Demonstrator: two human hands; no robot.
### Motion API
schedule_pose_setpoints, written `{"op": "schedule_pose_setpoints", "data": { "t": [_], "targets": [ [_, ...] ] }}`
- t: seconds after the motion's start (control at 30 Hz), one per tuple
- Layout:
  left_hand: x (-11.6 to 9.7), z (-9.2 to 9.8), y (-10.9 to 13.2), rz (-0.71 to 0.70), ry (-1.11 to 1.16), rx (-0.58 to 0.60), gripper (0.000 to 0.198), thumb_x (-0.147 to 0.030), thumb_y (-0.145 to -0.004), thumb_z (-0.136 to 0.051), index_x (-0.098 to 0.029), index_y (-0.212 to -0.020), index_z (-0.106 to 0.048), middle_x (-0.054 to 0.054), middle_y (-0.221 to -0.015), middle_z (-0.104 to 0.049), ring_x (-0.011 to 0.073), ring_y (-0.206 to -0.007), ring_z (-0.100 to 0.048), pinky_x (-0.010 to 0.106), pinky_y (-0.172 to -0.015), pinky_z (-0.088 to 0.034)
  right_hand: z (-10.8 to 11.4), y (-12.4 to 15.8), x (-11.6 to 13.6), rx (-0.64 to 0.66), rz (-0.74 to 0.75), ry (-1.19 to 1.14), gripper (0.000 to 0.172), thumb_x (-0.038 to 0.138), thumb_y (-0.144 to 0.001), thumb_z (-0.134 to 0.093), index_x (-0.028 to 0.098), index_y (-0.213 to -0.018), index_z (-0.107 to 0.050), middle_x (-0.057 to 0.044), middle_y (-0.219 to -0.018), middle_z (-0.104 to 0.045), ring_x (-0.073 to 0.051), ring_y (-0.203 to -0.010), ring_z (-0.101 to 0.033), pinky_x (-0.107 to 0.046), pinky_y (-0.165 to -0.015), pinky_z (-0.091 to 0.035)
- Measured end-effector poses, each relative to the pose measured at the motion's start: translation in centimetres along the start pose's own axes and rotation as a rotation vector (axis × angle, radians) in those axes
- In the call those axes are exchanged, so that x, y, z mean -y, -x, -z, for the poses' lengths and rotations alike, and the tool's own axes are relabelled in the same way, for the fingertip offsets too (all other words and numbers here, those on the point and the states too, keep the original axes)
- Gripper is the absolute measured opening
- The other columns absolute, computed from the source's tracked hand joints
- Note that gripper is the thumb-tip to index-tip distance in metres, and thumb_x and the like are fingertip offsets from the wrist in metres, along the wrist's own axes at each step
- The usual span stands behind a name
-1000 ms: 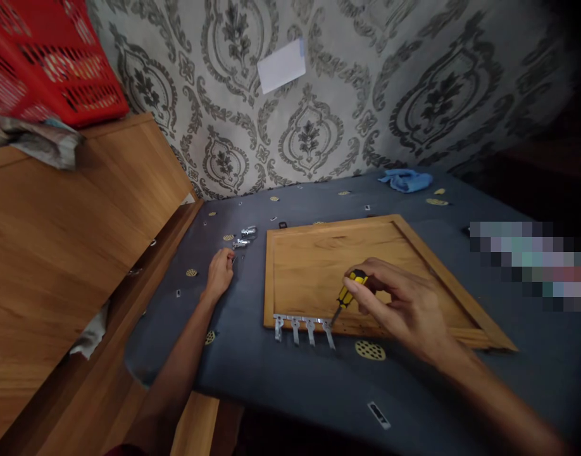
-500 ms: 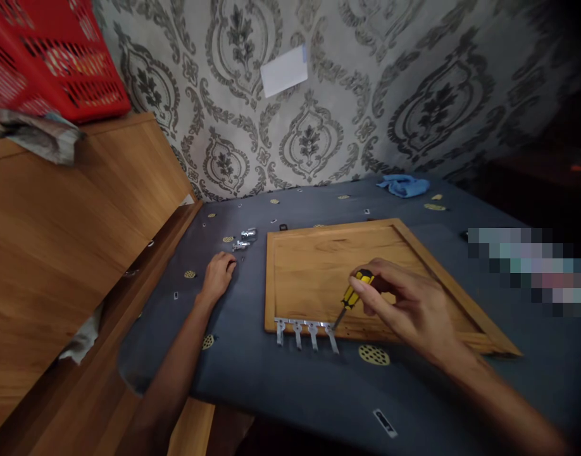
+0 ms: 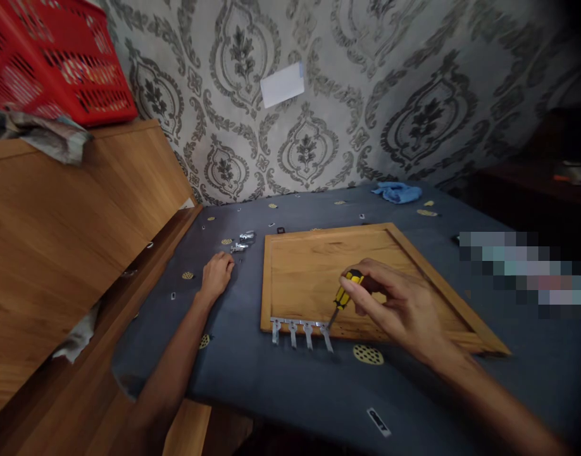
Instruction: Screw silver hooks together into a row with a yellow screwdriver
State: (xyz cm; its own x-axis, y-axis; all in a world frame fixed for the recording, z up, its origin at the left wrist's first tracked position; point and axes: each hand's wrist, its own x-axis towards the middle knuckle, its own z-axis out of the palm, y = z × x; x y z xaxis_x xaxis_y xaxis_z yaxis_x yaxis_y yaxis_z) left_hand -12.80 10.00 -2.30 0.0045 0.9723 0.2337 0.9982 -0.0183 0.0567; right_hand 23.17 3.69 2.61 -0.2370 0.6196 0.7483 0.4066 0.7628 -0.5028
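Observation:
My right hand [image 3: 402,304] is closed round the yellow and black handle of a screwdriver [image 3: 345,291]. The screwdriver is tilted, its tip down at the right end of a silver metal strip with several hook-like arms [image 3: 300,326]. That strip lies along the near left edge of a framed wooden panel [image 3: 319,272], its arms reaching past the edge. To the left, my left hand [image 3: 217,275] rests on the table with curled fingers; anything in them is hidden. Just beyond its fingertips are a tiny dark piece [image 3: 240,260] and silver metal hinge-like parts [image 3: 240,244].
A dark blue patterned cloth covers the table [image 3: 252,386]. At the back right lies a blue cloth [image 3: 397,192]. Wooden furniture [image 3: 81,209] borders the left side, with a red plastic basket [image 3: 105,88] on top. A patterned wall [image 3: 304,149] rises behind.
The whole view has shifted slightly. The screwdriver stays at the strip's right end in my right hand, and my left hand stays in place on the table.

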Motion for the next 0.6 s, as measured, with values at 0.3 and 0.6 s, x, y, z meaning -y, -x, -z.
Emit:
{"op": "schedule_pose_setpoints", "data": {
  "t": [0.3, 0.6],
  "targets": [
    [0.65, -0.25, -0.14, 0.008, 0.003, -0.002, 0.032, -0.036, -0.098, -0.063, -0.017, -0.125, -0.062, 0.010, -0.125, -0.064, 0.0232, -0.106, -0.066, 0.044, -0.090, -0.058, -0.14, -0.24, -0.04, -0.033, 0.018, -0.031, 0.021, 0.027, -0.097, -0.061, 0.021, -0.078, -0.056, 0.003, -0.061, -0.055, -0.009, -0.048, -0.055, -0.022, -0.045, -0.042],
    [0.20, 0.03, 0.12, -0.045, -0.026, -0.017, 0.030, -0.035, -0.099, -0.063, -0.018, -0.124, -0.063, 0.010, -0.128, -0.064, 0.0240, -0.110, -0.065, 0.046, -0.094, -0.057, -0.30, -0.01, -0.18, 0.001, -0.089, -0.072, 0.026, 0.036, -0.096, -0.061, 0.020, -0.076, -0.057, 0.001, -0.063, -0.056, -0.010, -0.050, -0.053, -0.023, -0.045, -0.042]
  ]
}}
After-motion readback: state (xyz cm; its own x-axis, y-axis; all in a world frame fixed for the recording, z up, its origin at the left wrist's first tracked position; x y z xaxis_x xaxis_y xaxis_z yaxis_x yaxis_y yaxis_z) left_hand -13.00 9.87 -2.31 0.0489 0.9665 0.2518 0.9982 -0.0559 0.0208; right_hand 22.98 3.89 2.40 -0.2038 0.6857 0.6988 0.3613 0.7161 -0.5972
